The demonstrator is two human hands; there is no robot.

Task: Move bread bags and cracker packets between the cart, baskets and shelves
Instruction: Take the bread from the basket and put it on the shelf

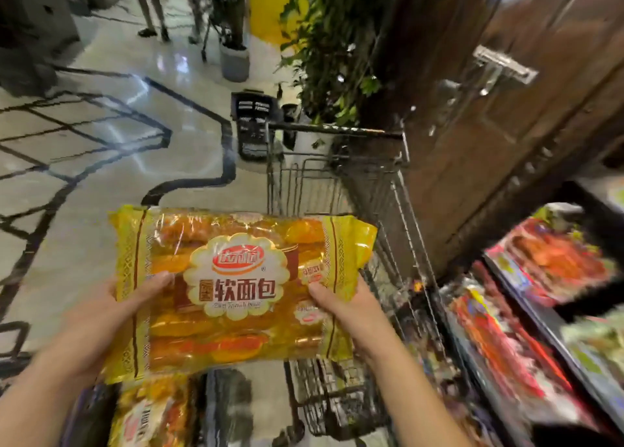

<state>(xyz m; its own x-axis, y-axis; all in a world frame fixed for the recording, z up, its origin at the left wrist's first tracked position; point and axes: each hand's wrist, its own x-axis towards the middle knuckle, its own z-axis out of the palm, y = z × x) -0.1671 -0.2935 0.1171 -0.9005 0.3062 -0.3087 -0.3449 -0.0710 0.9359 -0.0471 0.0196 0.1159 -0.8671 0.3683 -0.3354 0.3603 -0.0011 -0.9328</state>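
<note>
A person holds a yellow bread bag [236,291] flat and face-up in front of them, over the near end of a wire cart [337,130]. The left hand [101,315] and right hand [351,308] each grip a side edge, thumbs pressed on the printed front, the other fingers wrapped behind the bag, out of sight. The bag hides most of the cart's inside. A second yellow bread bag [152,413] lies lower, at the bottom left; what holds it I cannot tell. To the right, shelves [526,315] carry blurred red packets [553,257]. A black basket [251,126] stands on the floor beyond the cart.
</note>
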